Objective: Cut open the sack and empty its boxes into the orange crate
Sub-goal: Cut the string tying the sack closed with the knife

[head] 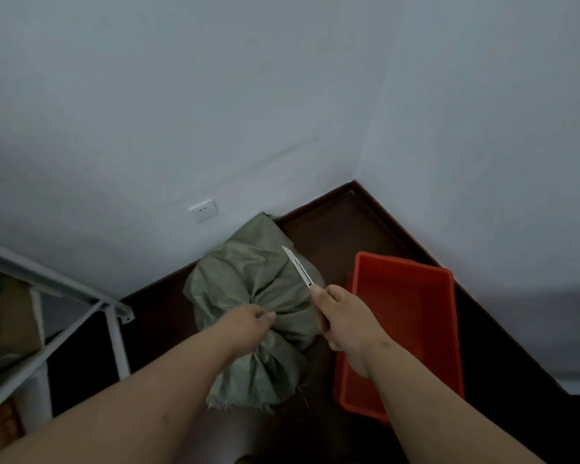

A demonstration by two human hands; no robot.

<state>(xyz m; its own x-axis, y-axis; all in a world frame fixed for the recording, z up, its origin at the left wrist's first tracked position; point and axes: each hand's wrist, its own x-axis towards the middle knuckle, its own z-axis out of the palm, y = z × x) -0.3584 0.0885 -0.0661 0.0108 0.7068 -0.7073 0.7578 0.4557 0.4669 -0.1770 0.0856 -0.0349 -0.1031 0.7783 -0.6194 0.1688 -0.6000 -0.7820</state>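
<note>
A grey-green woven sack (248, 279) lies on the dark floor in the room's corner, its neck bunched and tied, the frayed mouth end toward me. My left hand (248, 321) pinches the gathered cloth at the tied neck. My right hand (342, 316) grips a utility knife (298, 267), its blade pointing up and away over the sack's right side, not touching the cloth. The orange crate (449, 329) stands just right of the sack, and nothing shows inside it. No boxes are visible; the sack hides them.
A white metal rack (64, 296) with brown cartons on it stands at the left. White walls meet in a corner behind the sack, with a wall socket (203, 210) just above it. Dark skirting runs along the right wall past the crate.
</note>
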